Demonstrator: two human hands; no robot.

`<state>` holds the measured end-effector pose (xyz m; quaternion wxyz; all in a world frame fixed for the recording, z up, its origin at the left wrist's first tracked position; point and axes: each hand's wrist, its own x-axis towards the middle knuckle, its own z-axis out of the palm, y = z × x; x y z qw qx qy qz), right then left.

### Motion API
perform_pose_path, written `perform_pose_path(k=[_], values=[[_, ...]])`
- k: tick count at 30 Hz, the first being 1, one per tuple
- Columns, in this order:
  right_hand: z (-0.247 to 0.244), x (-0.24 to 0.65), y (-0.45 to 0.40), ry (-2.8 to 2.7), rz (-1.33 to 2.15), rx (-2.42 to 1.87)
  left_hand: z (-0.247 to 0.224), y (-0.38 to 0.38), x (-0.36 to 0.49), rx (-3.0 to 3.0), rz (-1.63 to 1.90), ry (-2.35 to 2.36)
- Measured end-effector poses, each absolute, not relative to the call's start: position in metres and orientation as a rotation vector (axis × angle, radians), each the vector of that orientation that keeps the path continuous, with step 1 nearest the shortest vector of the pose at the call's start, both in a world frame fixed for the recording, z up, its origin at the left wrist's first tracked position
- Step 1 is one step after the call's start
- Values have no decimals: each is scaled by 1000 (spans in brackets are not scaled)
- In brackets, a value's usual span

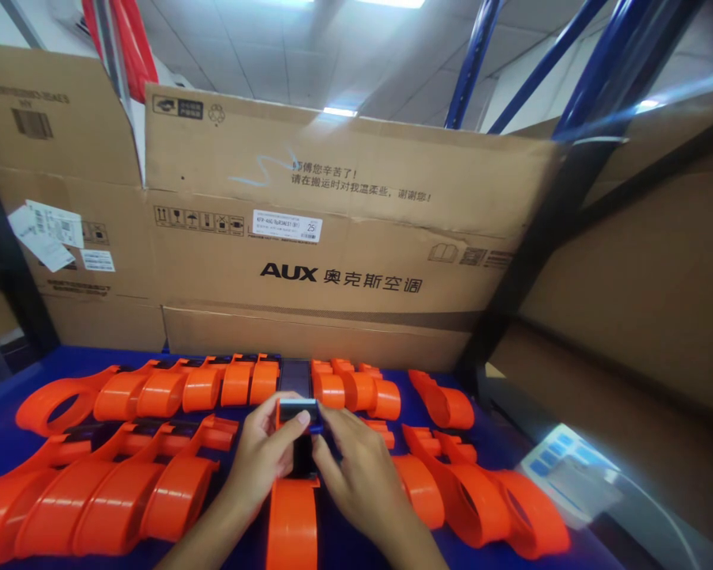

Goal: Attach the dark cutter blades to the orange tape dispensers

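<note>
The left hand [266,445] and right hand [356,459] pinch the toothed end [297,403] of an orange tape dispenser [294,507] between them, neither nearer; its long axis points away from the person, loop [293,534] closest, over the blue tabletop [0,435]

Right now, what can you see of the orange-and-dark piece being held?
The piece has a curved orange band, plastic-looking, nearest the viewer, and a dark head at the far end, topped by a pale toothed edge. The left hand rests its thumb on the head; the right hand seems to steady the opposite side. The picture's edge crops the band.
</note>
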<state>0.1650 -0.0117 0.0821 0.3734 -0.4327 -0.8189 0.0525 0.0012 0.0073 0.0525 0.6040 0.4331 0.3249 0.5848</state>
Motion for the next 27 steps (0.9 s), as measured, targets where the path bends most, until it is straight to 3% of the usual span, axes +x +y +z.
perform_pose_path(k=[27], values=[[77,165,-4,-2228,-180,-1138,45,10,1,910,1339,819]])
